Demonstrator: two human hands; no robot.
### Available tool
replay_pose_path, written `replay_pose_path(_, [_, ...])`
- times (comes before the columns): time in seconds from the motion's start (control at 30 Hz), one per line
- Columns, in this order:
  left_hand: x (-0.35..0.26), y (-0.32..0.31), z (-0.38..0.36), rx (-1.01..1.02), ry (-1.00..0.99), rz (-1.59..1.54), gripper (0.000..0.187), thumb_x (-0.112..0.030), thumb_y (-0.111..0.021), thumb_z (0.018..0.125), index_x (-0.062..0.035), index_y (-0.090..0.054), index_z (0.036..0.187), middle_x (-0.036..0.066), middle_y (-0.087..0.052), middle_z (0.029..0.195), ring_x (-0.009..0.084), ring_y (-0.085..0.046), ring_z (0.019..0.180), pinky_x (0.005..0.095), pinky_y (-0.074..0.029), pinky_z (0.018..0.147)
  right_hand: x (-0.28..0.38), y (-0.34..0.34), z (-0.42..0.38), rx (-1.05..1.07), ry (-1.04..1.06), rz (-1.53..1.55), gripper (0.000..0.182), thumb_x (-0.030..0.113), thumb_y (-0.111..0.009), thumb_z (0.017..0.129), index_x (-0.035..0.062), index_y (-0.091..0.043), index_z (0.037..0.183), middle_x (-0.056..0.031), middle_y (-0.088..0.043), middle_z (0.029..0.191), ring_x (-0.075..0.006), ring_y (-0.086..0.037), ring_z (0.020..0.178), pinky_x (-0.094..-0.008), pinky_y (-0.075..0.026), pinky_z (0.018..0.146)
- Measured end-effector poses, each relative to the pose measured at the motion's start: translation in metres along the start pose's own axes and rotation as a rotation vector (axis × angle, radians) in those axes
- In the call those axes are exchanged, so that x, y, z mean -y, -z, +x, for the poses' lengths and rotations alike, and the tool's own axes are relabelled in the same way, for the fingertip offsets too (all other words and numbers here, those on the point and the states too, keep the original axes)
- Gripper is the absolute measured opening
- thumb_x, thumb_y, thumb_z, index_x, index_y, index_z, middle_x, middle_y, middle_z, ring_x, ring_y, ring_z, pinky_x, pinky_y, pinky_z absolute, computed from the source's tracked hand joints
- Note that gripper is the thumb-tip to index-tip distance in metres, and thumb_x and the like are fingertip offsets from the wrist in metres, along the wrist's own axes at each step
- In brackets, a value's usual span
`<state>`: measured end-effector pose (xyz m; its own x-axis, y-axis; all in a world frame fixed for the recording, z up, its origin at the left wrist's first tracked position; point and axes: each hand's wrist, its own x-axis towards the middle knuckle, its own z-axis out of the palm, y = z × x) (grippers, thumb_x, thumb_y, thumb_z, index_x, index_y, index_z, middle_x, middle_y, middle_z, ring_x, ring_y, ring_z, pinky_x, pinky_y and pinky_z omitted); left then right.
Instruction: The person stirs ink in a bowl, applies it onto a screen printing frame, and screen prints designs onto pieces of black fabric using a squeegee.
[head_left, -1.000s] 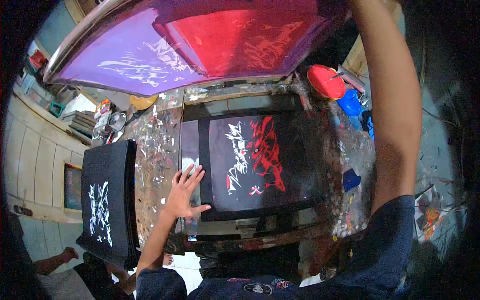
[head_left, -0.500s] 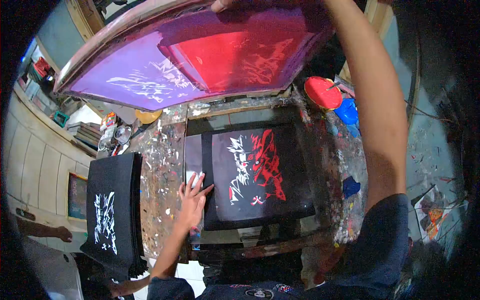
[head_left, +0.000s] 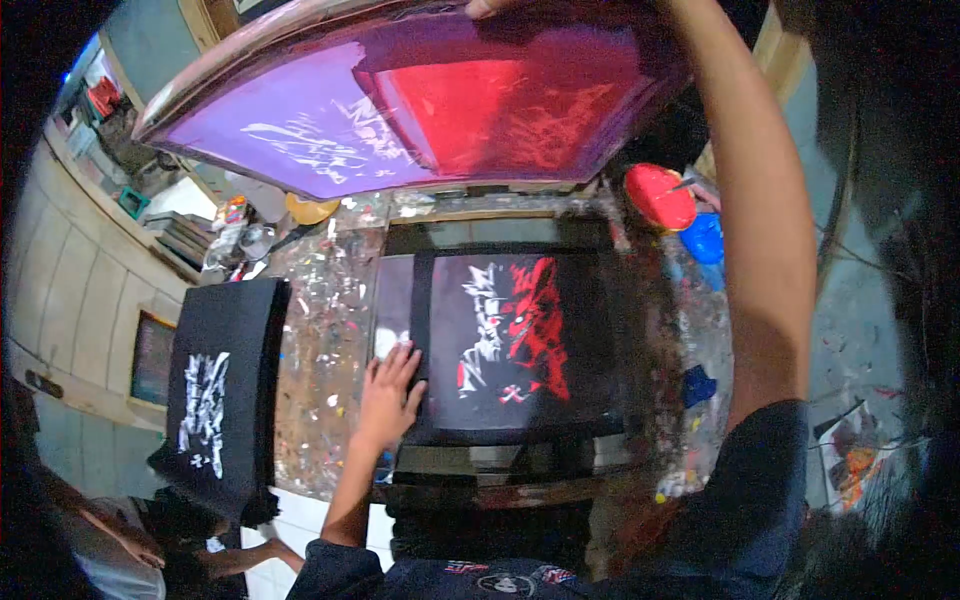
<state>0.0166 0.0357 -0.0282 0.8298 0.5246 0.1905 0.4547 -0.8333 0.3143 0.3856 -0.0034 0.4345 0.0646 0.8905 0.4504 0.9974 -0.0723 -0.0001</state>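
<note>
My right hand (head_left: 485, 8) grips the top edge of a raised screen-printing frame (head_left: 300, 150); only a fingertip shows, the rest is beyond the picture's top. The tilted screen has a purple mesh with a white design and a red inked area. Below it, a black fabric piece (head_left: 590, 350) with a white and red print lies flat on the printing board. My left hand (head_left: 390, 395) rests palm down at the fabric's left edge, its fingers stretched out and touching the surface beside a small white patch.
A stack of black printed fabric (head_left: 225, 320) stands on the left. Red ink in a bowl (head_left: 660, 197) and a blue container (head_left: 703, 238) sit at the back right. A dark blue rag (head_left: 700, 385) lies on the paint-spattered table (head_left: 320, 300). Another person's hand (head_left: 145, 550) shows at lower left.
My view has shifted a little, moving the screen rightward in the picture. My left hand's fingers have drawn closer together. The other person's hand at left has moved lower.
</note>
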Motion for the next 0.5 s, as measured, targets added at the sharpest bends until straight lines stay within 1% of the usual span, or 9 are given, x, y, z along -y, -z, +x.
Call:
replay_pose_path(0.07, [-0.006, 0.006, 0.001, -0.001, 0.016, -0.061, 0.053, -0.030, -0.062, 0.099, -0.0077, -0.055, 0.146, 0.014, -0.044, 0.160, 0.0344, -0.033, 0.152, 0.0563, -0.020, 0.123, 0.006, 0.006, -0.004, 0.055, -0.025, 0.039, 0.098, 0.067, -0.086, 0.057, -0.0094, -0.071, 0.117, -0.0278, -0.072, 0.115, -0.0370, -0.071, 0.103, -0.0400, -0.054, 0.092])
replay_pose_path(0.1, [-0.011, 0.008, 0.000, 0.008, 0.019, -0.029, 0.050, -0.031, -0.061, 0.100, -0.0085, -0.058, 0.145, 0.014, -0.043, 0.160, 0.0349, -0.033, 0.152, 0.0566, -0.019, 0.123, 0.006, 0.012, -0.011, 0.099, 0.000, 0.110, 0.098, 0.066, -0.087, 0.058, -0.0104, -0.071, 0.116, -0.0276, -0.073, 0.113, -0.0371, -0.071, 0.101, -0.0395, -0.054, 0.091])
replay_pose_path(0.2, [-0.023, 0.008, 0.001, -0.005, 0.021, -0.004, 0.046, -0.031, -0.059, 0.102, -0.0092, -0.062, 0.141, 0.017, -0.045, 0.158, 0.0356, -0.033, 0.152, 0.0573, -0.018, 0.123, 0.006, 0.017, -0.014, 0.118, 0.003, 0.099, 0.102, 0.068, -0.086, 0.057, -0.0121, -0.070, 0.118, -0.0284, -0.072, 0.115, -0.0378, -0.071, 0.103, -0.0404, -0.054, 0.092])
replay_pose_path(0.23, [-0.026, 0.005, 0.003, -0.023, 0.024, -0.007, 0.044, -0.031, -0.057, 0.102, -0.0092, -0.063, 0.140, 0.018, -0.046, 0.157, 0.0358, -0.034, 0.151, 0.0575, -0.018, 0.122, 0.002, 0.008, -0.007, 0.030, -0.011, 0.022, 0.106, 0.069, -0.086, 0.056, -0.0130, -0.068, 0.120, -0.0292, -0.071, 0.118, -0.0380, -0.071, 0.106, -0.0412, -0.054, 0.094])
replay_pose_path(0.33, [-0.045, -0.007, 0.017, -0.108, 0.143, -0.250, 0.042, -0.028, -0.052, 0.105, -0.0067, -0.063, 0.139, 0.018, -0.048, 0.157, 0.0338, -0.040, 0.148, 0.0520, -0.023, 0.122, 0.003, 0.009, -0.006, 0.017, -0.033, -0.023, 0.109, 0.071, -0.085, 0.055, -0.0139, -0.067, 0.122, -0.0298, -0.070, 0.120, -0.0384, -0.070, 0.107, -0.0418, -0.054, 0.095])
replay_pose_path(0.37, [-0.061, -0.012, 0.030, -0.231, 0.113, -0.453, 0.039, -0.020, -0.050, 0.105, -0.0016, -0.062, 0.138, 0.022, -0.057, 0.147, 0.0363, -0.051, 0.139, 0.0466, -0.033, 0.118, 0.001, 0.007, -0.004, 0.019, -0.034, -0.031, 0.109, 0.071, -0.085, 0.055, -0.0137, -0.067, 0.121, -0.0298, -0.070, 0.120, -0.0384, -0.070, 0.107, -0.0416, -0.054, 0.095])
replay_pose_path(0.43, [-0.115, -0.017, 0.065, -0.279, 0.036, -0.708, 0.034, -0.003, -0.056, 0.096, 0.0024, -0.065, 0.128, 0.019, -0.068, 0.128, 0.0390, -0.064, 0.120, 0.0432, -0.049, 0.103, -0.003, 0.004, 0.003, 0.018, -0.031, -0.044, 0.109, 0.072, -0.085, 0.055, -0.0132, -0.068, 0.120, -0.0299, -0.070, 0.119, -0.0385, -0.070, 0.106, -0.0414, -0.054, 0.094])
replay_pose_path(0.47, [-0.136, -0.012, 0.087, -0.113, -0.188, -0.563, 0.041, -0.009, -0.062, 0.090, 0.0029, -0.064, 0.129, 0.022, -0.068, 0.126, 0.0406, -0.063, 0.118, 0.0429, -0.048, 0.106, -0.001, 0.006, 0.001, 0.038, -0.029, -0.017, 0.108, 0.072, -0.085, 0.055, -0.0129, -0.068, 0.120, -0.0299, -0.071, 0.118, -0.0385, -0.071, 0.105, -0.0412, -0.054, 0.094])
replay_pose_path(0.5, [-0.149, -0.046, 0.102, -0.072, -0.325, -0.698, 0.048, -0.012, -0.065, 0.087, 0.0005, -0.061, 0.132, 0.018, -0.068, 0.125, 0.0367, -0.062, 0.120, 0.0489, -0.049, 0.102, 0.003, 0.010, -0.005, 0.060, -0.029, 0.008, 0.107, 0.072, -0.085, 0.055, -0.0126, -0.069, 0.119, -0.0298, -0.071, 0.117, -0.0385, -0.071, 0.105, -0.0410, -0.054, 0.094])
